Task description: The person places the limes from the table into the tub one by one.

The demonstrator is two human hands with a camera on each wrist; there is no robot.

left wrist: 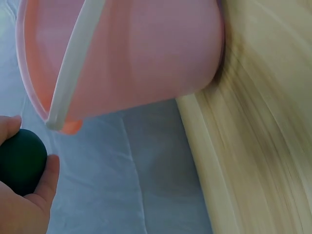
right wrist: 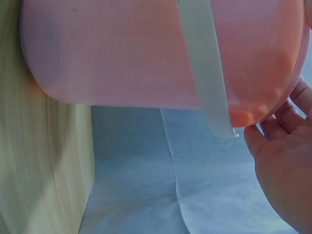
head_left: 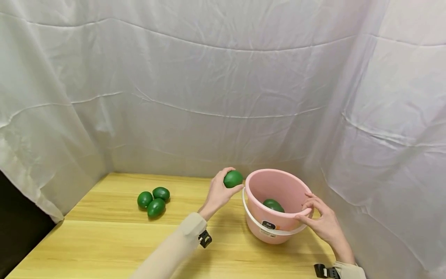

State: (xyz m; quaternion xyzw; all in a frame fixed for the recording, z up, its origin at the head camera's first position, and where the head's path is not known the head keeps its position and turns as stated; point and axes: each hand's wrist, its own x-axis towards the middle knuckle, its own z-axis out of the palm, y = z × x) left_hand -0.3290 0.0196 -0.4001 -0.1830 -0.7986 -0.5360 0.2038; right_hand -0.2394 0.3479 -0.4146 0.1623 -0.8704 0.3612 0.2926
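Observation:
My left hand pinches a smooth green oval fruit between thumb and fingers, just left of the pink bucket's rim. In the left wrist view the same fruit shows dark between thumb and fingers, beside the bucket wall. The pink bucket stands on the table, its white handle hanging down across the front. My right hand grips the bucket's right rim, thumb outside and fingers over the edge. Inside the bucket lies a green fruit, partly hidden by the front wall.
Three more green fruits lie grouped on the left part of the wooden table. Pale cloth hangs behind the table and along its right side, close beyond my right hand.

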